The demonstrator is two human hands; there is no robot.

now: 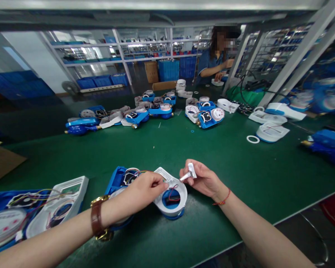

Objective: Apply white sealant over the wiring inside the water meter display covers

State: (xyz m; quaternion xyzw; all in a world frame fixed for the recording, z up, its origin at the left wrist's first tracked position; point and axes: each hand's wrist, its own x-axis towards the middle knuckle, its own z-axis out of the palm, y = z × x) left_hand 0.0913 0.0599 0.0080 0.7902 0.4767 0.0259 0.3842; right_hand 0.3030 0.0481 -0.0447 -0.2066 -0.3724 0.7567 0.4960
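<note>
My right hand [202, 179] pinches a small nozzled tube [191, 172], tip just beside the white meter cover [182, 201]. Cover's at my left hand's [145, 188] fingertips; those are curled, can't tell if gripping. Looks like tube-tip positioning; next move calls for steady aim, cover held still.

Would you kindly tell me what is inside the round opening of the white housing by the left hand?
Inside the white housing, a blue surface, a dark part and red wiring show. Whatever lies beneath the dark part is covered; the left hand hides some of the housing.
</note>
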